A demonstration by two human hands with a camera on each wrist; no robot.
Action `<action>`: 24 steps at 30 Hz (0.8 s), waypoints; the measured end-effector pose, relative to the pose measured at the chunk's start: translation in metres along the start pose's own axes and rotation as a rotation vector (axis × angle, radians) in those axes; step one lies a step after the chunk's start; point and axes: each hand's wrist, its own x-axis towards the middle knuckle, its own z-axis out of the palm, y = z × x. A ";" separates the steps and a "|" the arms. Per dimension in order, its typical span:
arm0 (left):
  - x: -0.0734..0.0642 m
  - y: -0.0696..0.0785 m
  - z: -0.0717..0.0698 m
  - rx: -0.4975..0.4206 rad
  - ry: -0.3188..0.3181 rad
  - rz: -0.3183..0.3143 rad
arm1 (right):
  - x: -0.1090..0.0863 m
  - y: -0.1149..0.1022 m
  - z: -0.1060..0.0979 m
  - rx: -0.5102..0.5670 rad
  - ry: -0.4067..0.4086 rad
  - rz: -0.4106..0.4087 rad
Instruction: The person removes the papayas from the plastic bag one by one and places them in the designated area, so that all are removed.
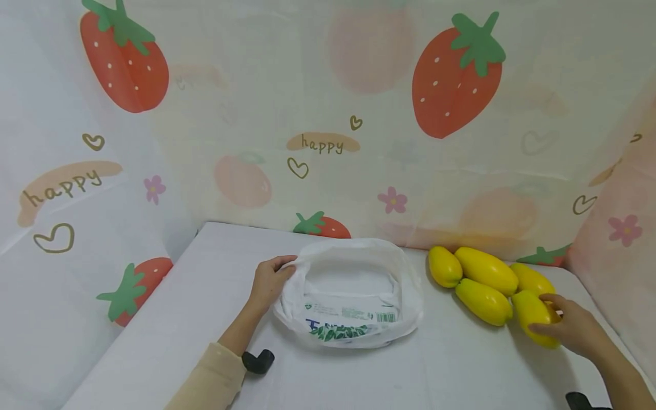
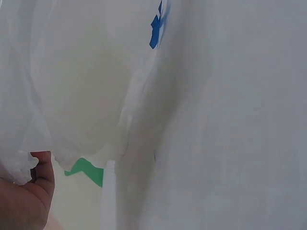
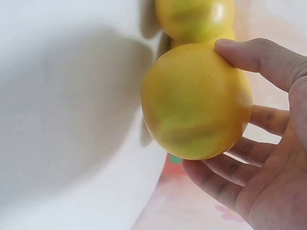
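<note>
A white plastic bag [image 1: 411,299] with green and blue print stands with its mouth open in the middle of the table. At its left rim my left hand [image 1: 267,283] pinches the thin plastic; the left wrist view shows the bunched edge between thumb and fingers [image 2: 45,175]. Over on the right, my right hand [image 1: 579,327] grips a yellow papaya [image 1: 530,319], thumb on one side and fingers round the other. Seen end-on in the right wrist view, this papaya [image 3: 196,103] fills the grasp. Other papayas [image 1: 484,302] lie close together just beyond and to its left.
The white table [image 1: 205,319] is backed by a printed cloth [image 1: 256,102] with strawberries and hearts, which also runs along both sides. Another papaya [image 1: 445,266] lies at the back edge, right of the bag. Black wrist mounts [image 1: 258,361] show at both forearms.
</note>
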 end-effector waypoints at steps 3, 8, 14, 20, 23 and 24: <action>0.001 -0.001 0.000 0.001 0.001 0.001 | 0.000 0.000 0.002 -0.012 -0.001 -0.006; 0.000 -0.001 0.001 0.005 0.001 0.001 | -0.001 0.001 0.006 -0.011 -0.012 0.009; 0.000 -0.002 0.001 0.011 -0.001 -0.002 | 0.000 0.003 0.013 -0.008 -0.032 0.033; 0.001 -0.003 0.002 0.009 -0.001 0.005 | 0.002 0.002 0.016 0.001 -0.027 0.035; 0.001 -0.003 0.002 0.008 0.000 -0.004 | 0.003 0.001 0.016 0.000 -0.012 0.030; 0.002 -0.003 0.002 0.008 0.002 -0.007 | 0.003 0.001 0.015 -0.002 -0.004 0.026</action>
